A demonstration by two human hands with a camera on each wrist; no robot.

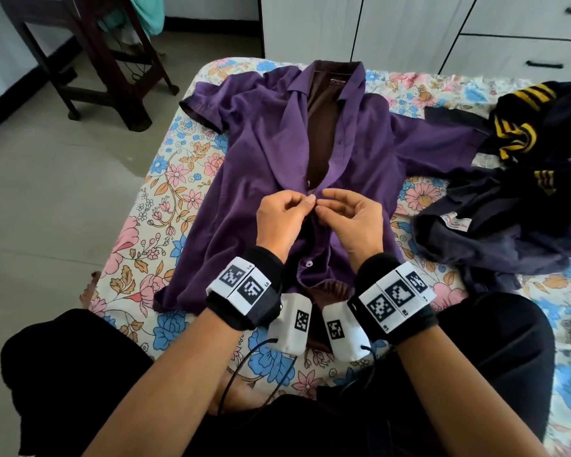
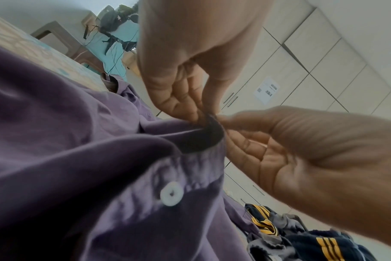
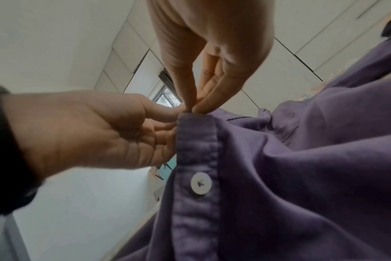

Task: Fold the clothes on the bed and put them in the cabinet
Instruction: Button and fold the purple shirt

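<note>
A purple short-sleeved shirt (image 1: 261, 153) lies face up on the floral bed (image 1: 165, 179), its collar far from me and its front open above my hands. My left hand (image 1: 305, 202) and right hand (image 1: 325, 201) meet at the middle of the placket, each pinching one front edge. In the left wrist view my left hand (image 2: 202, 113) nips a dark fold of the shirt (image 2: 67, 141) against my right hand (image 2: 279, 141). The right wrist view has my right hand (image 3: 194, 107) pinching the placket top, with my left hand (image 3: 101, 130) beside it. A white button (image 3: 201, 183) below is fastened.
A heap of dark clothes with yellow stripes (image 1: 515, 179) lies on the bed to the right. White cabinet doors and drawers (image 1: 409, 28) stand beyond the bed. A dark wooden chair (image 1: 112, 61) stands on the tiled floor at the far left.
</note>
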